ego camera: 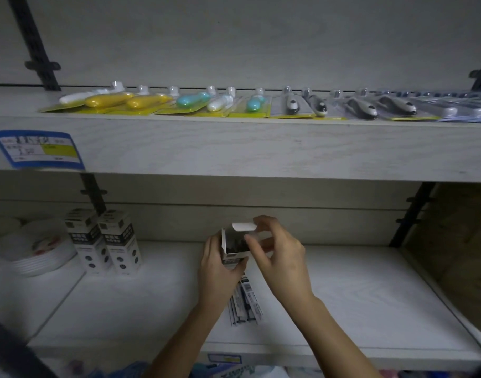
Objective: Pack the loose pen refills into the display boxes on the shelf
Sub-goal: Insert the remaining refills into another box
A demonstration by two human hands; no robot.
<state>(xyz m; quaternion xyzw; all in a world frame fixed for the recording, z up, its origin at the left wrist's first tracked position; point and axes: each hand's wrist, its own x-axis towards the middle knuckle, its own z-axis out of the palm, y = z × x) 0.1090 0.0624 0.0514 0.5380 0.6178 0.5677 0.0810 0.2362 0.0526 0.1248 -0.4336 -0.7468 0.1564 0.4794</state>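
Note:
A small white display box point(235, 245) with its top open stands upright at the middle of the lower shelf point(370, 296); dark refill tips show inside it. My left hand point(220, 268) wraps around the box from the left. My right hand point(278, 249) is at the box's top right, fingertips pinching the raised white flap point(243, 226). Several loose packaged pen refills point(246, 304) lie flat on the shelf just below the box, partly hidden by my left hand. Two closed display boxes point(102, 241) of the same kind stand upright at the left.
A stack of white plates point(40, 255) sits left of the two boxes. The upper shelf point(233, 148) carries a row of blister-packed items point(233, 103) and a blue price label point(40, 150). Dark brackets point(93, 193) run up the back wall. A brown panel point(457, 241) closes the right side.

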